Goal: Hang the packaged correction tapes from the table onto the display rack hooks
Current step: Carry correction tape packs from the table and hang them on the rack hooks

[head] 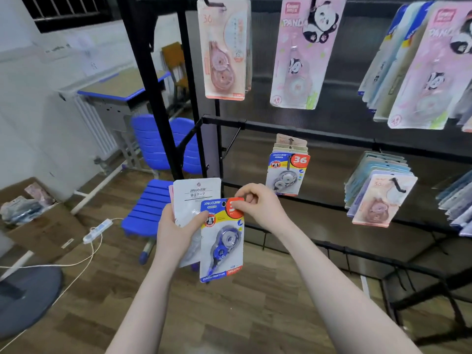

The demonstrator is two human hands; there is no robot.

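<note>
While her left hand (pixel 178 226) grips a small stack, the right hand (pixel 255 205) pinches the blue correction tape pack (pixel 221 241) at its one o'clock corner; light, stiff card, best held beside the hang hole.

Glossy plastic blue pack (pixel 221 241), wood-look floor (pixel 229 323)

The black display rack (pixel 293 129) is standing on the right, and packs of correction tape are hanging from its hooks. High up, a peach pack (pixel 224 49) and a pink panda pack (pixel 298 54) are hanging side by side. Lower down, a blue pack bunch (pixel 287 172) is hanging in the middle. The wooden floor (pixel 229 315) is lying under it all. On the floor, at the left, a blue chair (pixel 150 208), a white power strip (pixel 98 229) and flat cardboard (pixel 46 231) are sitting.
</note>
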